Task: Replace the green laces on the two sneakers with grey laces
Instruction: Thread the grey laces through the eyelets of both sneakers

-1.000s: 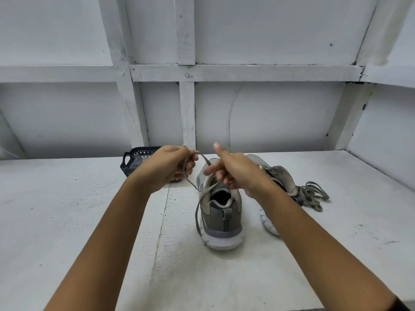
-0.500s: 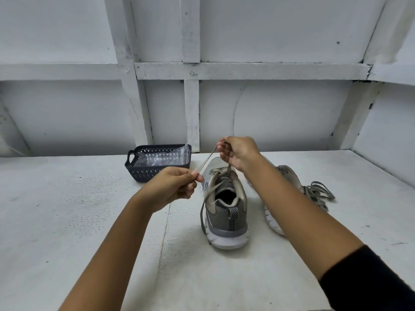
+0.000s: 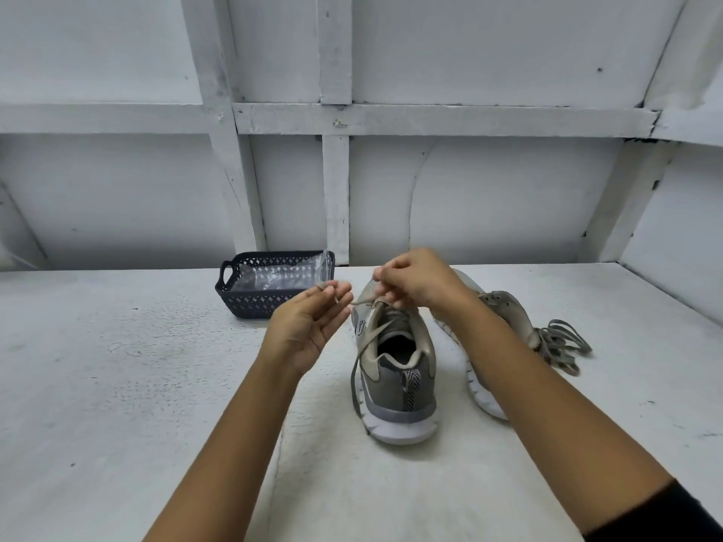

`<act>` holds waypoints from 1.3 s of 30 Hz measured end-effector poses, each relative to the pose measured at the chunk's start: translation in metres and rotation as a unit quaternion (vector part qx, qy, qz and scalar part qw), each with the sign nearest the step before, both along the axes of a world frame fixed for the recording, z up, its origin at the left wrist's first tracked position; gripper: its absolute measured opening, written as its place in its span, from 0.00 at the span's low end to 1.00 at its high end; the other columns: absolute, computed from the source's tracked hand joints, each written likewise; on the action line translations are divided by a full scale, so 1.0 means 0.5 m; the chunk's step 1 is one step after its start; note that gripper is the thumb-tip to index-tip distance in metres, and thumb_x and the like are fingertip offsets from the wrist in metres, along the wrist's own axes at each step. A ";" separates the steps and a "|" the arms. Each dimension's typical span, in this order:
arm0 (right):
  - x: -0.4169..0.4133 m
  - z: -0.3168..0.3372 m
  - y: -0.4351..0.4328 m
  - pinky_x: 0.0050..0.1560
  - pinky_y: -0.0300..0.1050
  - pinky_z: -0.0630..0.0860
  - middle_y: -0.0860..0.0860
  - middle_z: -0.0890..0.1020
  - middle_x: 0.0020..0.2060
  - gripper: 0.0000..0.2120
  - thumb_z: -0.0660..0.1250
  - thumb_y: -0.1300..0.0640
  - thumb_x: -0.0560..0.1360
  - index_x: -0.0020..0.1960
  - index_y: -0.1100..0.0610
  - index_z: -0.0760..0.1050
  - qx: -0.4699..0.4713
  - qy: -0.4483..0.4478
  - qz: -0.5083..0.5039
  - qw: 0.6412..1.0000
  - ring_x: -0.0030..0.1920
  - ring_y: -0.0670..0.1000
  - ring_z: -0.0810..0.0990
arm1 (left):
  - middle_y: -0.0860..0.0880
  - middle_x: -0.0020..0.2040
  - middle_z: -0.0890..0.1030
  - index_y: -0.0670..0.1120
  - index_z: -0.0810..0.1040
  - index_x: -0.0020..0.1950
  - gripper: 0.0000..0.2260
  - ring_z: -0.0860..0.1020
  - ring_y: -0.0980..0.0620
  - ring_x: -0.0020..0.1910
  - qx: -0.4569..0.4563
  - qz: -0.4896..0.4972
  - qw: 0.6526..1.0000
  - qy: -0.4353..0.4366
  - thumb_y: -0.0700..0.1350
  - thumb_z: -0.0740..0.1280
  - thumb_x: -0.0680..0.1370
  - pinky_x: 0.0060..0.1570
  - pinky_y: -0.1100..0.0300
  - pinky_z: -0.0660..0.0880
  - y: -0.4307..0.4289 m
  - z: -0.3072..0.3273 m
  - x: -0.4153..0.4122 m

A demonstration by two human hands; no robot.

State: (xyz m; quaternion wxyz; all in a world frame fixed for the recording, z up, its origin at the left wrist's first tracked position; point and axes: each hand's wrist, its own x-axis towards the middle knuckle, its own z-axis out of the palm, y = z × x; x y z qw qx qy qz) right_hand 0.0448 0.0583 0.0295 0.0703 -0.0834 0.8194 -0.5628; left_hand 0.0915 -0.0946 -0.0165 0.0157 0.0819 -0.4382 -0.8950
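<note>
One lace [image 3: 354, 385] was all I held, so I judged a careless tug could drag its end back out of an eyelet or leave the sides uneven. My right hand [image 3: 416, 279] hovered over the upright sneaker [image 3: 395, 369], grip pinching that lace. My left hand [image 3: 309, 322] sat beside it, palm up, fingers loose, holding nothing. The second sneaker [image 3: 504, 307] lay tipped alongside on the worktop [image 3: 117, 365].

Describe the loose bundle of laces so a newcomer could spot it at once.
Find the white table; two sneakers sit mid-table. The tipped sneaker lies behind the right forearm, and the lace bundle rests on the table beside its right side. Unlike the lace the right hand pinches over the upright sneaker, it is a loose tangled heap.
</note>
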 end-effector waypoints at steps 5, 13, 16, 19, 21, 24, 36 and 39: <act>0.025 -0.063 0.013 0.48 0.44 0.71 0.54 0.78 0.44 0.13 0.66 0.43 0.73 0.37 0.51 0.79 0.304 0.122 -0.064 0.943 0.51 0.55 0.76 | 0.53 0.32 0.80 0.46 0.81 0.44 0.05 0.76 0.57 0.34 -0.163 0.075 0.984 -0.007 0.37 0.68 0.76 0.39 0.63 0.73 0.038 -0.035 -0.009; 0.019 -0.105 -0.006 0.68 0.49 0.63 0.53 0.67 0.61 0.14 0.66 0.43 0.73 0.51 0.51 0.82 0.266 0.071 -0.085 0.958 0.66 0.56 0.63 | 0.48 0.34 0.80 0.44 0.80 0.38 0.07 0.77 0.56 0.35 -0.286 0.126 0.949 0.044 0.34 0.69 0.74 0.31 0.71 0.72 0.064 -0.055 -0.014; 0.008 -0.121 -0.001 0.66 0.49 0.64 0.53 0.70 0.61 0.08 0.67 0.49 0.74 0.45 0.51 0.83 0.218 0.061 -0.084 0.970 0.66 0.54 0.65 | 0.50 0.32 0.80 0.44 0.80 0.37 0.08 0.77 0.59 0.32 -0.289 0.139 0.945 0.055 0.34 0.69 0.74 0.33 0.71 0.73 0.067 -0.060 -0.018; 0.006 -0.130 0.002 0.66 0.53 0.65 0.54 0.70 0.60 0.08 0.68 0.50 0.74 0.36 0.48 0.80 0.183 0.064 -0.079 0.978 0.66 0.54 0.65 | 0.52 0.30 0.80 0.45 0.80 0.36 0.08 0.78 0.59 0.32 -0.308 0.140 0.939 0.063 0.35 0.70 0.73 0.39 0.65 0.76 0.071 -0.072 -0.023; 0.004 -0.133 0.002 0.67 0.54 0.64 0.54 0.71 0.60 0.09 0.68 0.50 0.74 0.34 0.46 0.77 0.176 0.069 -0.075 0.979 0.66 0.54 0.64 | 0.49 0.32 0.81 0.44 0.80 0.36 0.06 0.78 0.55 0.35 -0.324 0.143 0.933 0.062 0.36 0.71 0.73 0.43 0.57 0.77 0.074 -0.079 -0.026; 0.002 -0.137 0.004 0.68 0.53 0.63 0.54 0.70 0.61 0.08 0.68 0.51 0.73 0.35 0.47 0.78 0.163 0.071 -0.076 0.981 0.67 0.54 0.64 | 0.48 0.34 0.81 0.42 0.80 0.37 0.05 0.77 0.55 0.35 -0.351 0.153 0.921 0.072 0.38 0.72 0.73 0.43 0.55 0.76 0.077 -0.085 -0.028; 0.007 -0.143 0.011 0.67 0.53 0.64 0.47 0.64 0.53 0.17 0.67 0.61 0.72 0.29 0.44 0.73 0.141 0.067 -0.067 0.985 0.64 0.53 0.67 | 0.40 0.35 0.81 0.39 0.83 0.35 0.10 0.78 0.45 0.39 -0.458 0.120 0.875 0.101 0.42 0.70 0.75 0.40 0.52 0.73 0.079 -0.084 -0.027; 0.009 -0.139 0.011 0.67 0.52 0.64 0.48 0.64 0.53 0.18 0.68 0.61 0.71 0.27 0.44 0.72 0.155 0.073 -0.066 0.983 0.63 0.54 0.67 | 0.43 0.34 0.79 0.37 0.82 0.35 0.12 0.77 0.45 0.41 -0.492 0.117 0.855 0.117 0.42 0.69 0.76 0.43 0.51 0.72 0.077 -0.089 -0.027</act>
